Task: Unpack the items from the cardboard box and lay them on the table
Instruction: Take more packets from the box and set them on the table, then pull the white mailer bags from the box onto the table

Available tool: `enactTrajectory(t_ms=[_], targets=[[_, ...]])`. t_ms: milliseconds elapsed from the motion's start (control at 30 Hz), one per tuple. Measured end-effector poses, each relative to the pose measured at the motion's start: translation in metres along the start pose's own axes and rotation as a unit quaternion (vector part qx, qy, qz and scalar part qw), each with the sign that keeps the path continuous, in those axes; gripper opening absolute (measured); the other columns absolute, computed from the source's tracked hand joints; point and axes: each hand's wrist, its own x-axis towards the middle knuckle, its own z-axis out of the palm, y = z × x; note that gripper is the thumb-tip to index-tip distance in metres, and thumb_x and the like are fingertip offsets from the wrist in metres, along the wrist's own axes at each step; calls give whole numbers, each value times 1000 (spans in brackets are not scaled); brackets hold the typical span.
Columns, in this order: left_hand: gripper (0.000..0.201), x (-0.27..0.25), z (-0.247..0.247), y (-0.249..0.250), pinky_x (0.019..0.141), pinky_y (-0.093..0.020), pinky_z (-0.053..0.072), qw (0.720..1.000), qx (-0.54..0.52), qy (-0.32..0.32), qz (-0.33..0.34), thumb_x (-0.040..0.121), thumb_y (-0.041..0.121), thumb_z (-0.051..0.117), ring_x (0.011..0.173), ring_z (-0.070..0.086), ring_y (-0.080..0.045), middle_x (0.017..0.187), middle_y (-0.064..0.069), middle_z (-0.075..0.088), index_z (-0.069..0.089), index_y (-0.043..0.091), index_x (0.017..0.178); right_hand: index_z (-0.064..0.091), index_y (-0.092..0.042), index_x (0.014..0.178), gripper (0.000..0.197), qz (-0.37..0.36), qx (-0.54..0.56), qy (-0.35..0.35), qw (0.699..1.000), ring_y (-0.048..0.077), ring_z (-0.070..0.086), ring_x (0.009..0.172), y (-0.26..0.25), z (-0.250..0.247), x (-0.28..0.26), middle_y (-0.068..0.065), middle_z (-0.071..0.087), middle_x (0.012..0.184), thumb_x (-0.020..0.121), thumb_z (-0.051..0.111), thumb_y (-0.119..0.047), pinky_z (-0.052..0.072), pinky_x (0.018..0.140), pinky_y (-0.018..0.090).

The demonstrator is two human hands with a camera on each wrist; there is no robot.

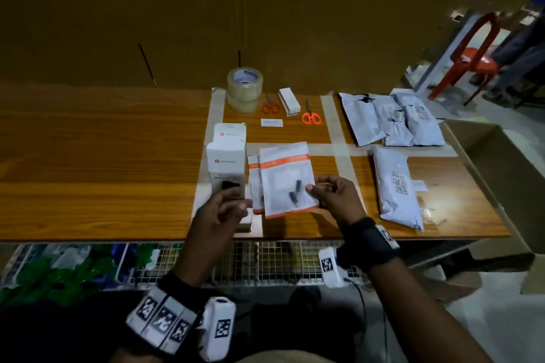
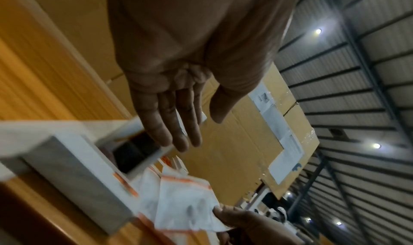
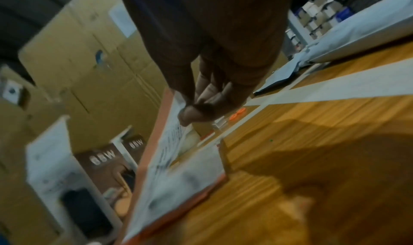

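Right now the person's right hand (image 1: 334, 196) pinches the right edge of a white pouch with orange bands (image 1: 287, 178), thumb on its face and fingers behind, holding it tilted just above the wooden table (image 1: 103, 156). Two small dark parts show through the pouch's clear front. Another pouch of the same kind (image 1: 254, 183) lies just behind it to the left, mostly covered.

The left hand (image 1: 221, 209) holds nothing: its fingers (image 2: 176, 125) are straight and loosely together, the thumb apart, hovering over the near end of a white product box (image 1: 226, 168) that lies on the table left of the pouches. A second white box (image 1: 231, 134) of the same brand sits right behind the first (its printing is too blurred to read).

Farther back, inside the taped-off squares, stand two stacked rolls of clear tape (image 1: 244, 90), two pairs of orange-handled scissors (image 1: 310, 115), a small white carton (image 1: 289, 102) and a white label (image 1: 271, 122). To the right, several grey mailer bags (image 1: 392, 119) overlap at the rear, and one more grey mailer (image 1: 398, 186) lies alone nearer the front edge.

The open cardboard box (image 1: 498, 168) stands off the table's right end; its inside is too dark to see.
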Motion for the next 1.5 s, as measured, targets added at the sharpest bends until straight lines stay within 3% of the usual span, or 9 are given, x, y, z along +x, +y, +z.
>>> enactTrajectory(t_ms=[133, 367, 667, 800, 1000, 1133, 1300, 1400, 1500], targets=[[17, -11, -28, -9, 93, -39, 54, 996, 84, 23, 19, 95, 26, 62, 106, 67, -9, 111, 9, 73, 62, 37, 109, 66, -11, 89, 12, 14, -100, 17, 995, 18, 68, 63, 4, 21, 27, 9, 73, 81, 85, 77, -8, 57, 51, 30], [16, -3, -29, -34, 78, -27, 53, 967, 245, 35, 62, 95, 27, 63, 97, 65, -8, 107, 7, 71, 66, 25, 111, 70, -10, 90, 30, -74, -324, -10, 943, 20, 67, 80, 12, 22, 35, 5, 71, 86, 81, 81, -37, 56, 72, 36], [10, -29, 11, -42, 73, -24, 54, 936, 337, -24, 100, 94, 26, 65, 86, 67, -3, 93, 11, 72, 67, 26, 103, 50, -13, 145, 69, -60, -275, -171, 944, 10, 68, 108, 27, -41, 6, 3, 61, 139, 84, 78, -33, 57, 95, 38], [7, -37, 76, -23, 71, -20, 52, 935, 327, -65, 118, 95, 32, 63, 82, 65, 4, 89, 17, 70, 66, 29, 101, 62, -14, 132, 51, -81, -171, -178, 966, 2, 71, 98, 30, -109, -30, 0, 72, 119, 86, 78, -29, 59, 81, 23], [8, -35, 239, 11, 67, -16, 48, 938, 287, -130, 144, 97, 32, 61, 83, 65, 0, 89, 19, 70, 66, 32, 103, 69, -15, 114, 25, -116, -80, -89, 986, 14, 72, 86, 48, -267, -76, -2, 75, 88, 89, 75, -18, 57, 78, 28], [10, -35, 349, 22, 71, -20, 52, 937, 251, -184, 157, 97, 30, 61, 85, 68, 0, 93, 14, 73, 68, 31, 104, 71, -15, 110, 18, -116, -69, 2, 991, 24, 71, 88, 70, -371, -91, 8, 75, 91, 92, 72, -16, 57, 73, 26], [9, -30, 443, 41, 74, -23, 55, 927, 237, -250, 149, 96, 30, 61, 88, 68, -2, 91, 12, 73, 67, 29, 103, 73, -17, 105, 13, -91, -50, 93, 990, 34, 70, 85, 95, -455, -83, 14, 73, 87, 92, 72, -19, 60, 73, 51], [10, -8, 477, 46, 76, -31, 57, 921, 238, -268, 151, 97, 29, 62, 88, 69, -4, 93, 10, 73, 68, 27, 104, 74, -11, 102, 11, -78, -27, 145, 986, 34, 70, 84, 100, -486, -67, 18, 73, 85, 91, 72, -12, 60, 67, 32], [9, 23, 516, 44, 78, -31, 57, 913, 240, -287, 164, 96, 30, 62, 90, 68, -3, 94, 12, 73, 68, 29, 104, 74, -12, 100, 10, -66, -33, 192, 978, 24, 73, 81, 108, -515, -46, 9, 75, 80, 90, 73, -13, 58, 75, 32]])
